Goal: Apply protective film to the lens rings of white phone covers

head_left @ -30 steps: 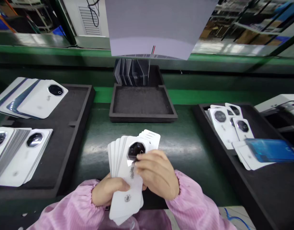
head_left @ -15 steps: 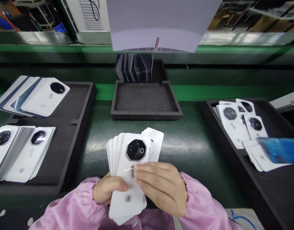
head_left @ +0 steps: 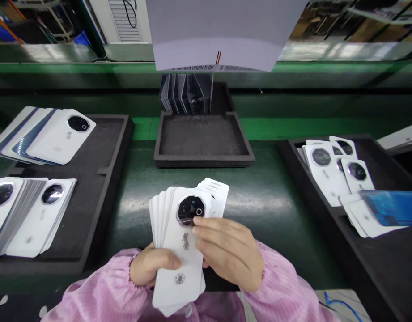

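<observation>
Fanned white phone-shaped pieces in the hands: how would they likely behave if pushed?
The fanned pieces look fairly stiff: their upper ends extend straight beyond the left hand without visible droop. Each is probably light, given how many are gripped together. A sideways push might slide them over one another, judging by their staggered edges.

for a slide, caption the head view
Left hand holding a fan of white panels, right hand partly covering the front one.

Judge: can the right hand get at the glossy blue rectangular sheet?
Probably yes: nothing visible covers the sheet, and the left hand holds the fanned white rounded panels, likely freeing the right hand.
</observation>
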`<action>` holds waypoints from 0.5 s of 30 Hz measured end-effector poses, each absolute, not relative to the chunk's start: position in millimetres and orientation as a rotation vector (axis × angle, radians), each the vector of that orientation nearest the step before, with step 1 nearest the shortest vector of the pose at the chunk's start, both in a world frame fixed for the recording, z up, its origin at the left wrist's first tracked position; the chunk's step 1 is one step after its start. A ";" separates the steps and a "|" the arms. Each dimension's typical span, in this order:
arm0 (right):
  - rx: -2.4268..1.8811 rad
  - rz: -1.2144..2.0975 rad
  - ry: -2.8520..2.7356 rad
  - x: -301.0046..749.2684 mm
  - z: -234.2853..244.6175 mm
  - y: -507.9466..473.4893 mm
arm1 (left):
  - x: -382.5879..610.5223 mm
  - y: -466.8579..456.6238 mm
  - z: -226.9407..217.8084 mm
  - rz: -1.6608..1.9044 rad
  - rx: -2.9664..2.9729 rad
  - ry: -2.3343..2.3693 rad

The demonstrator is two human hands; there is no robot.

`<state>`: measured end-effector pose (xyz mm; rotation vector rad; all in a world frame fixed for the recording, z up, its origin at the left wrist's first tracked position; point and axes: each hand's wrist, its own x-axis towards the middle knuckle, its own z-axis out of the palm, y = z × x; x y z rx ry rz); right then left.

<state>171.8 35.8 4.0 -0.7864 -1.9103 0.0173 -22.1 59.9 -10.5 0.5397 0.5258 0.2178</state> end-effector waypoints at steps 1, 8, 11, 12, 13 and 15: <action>-0.869 0.032 -1.888 172.2 4.3 36.3 | -20.2 61.4 -5.4 0.224 0.544 0.522; -1.403 0.774 -1.509 180.6 3.6 45.5 | -15.0 67.1 4.2 0.104 0.629 0.444; -1.411 0.678 -0.995 205.5 4.1 52.8 | -15.3 68.1 0.6 0.044 0.577 0.381; -1.359 0.572 -0.797 216.6 4.8 55.3 | -15.5 68.6 0.9 0.046 0.562 0.353; -1.282 0.465 -0.625 227.8 5.7 57.6 | -15.7 69.2 2.1 0.057 0.543 0.324; -1.121 0.325 -0.443 245.7 6.8 61.1 | -16.5 70.7 7.2 0.115 0.502 0.276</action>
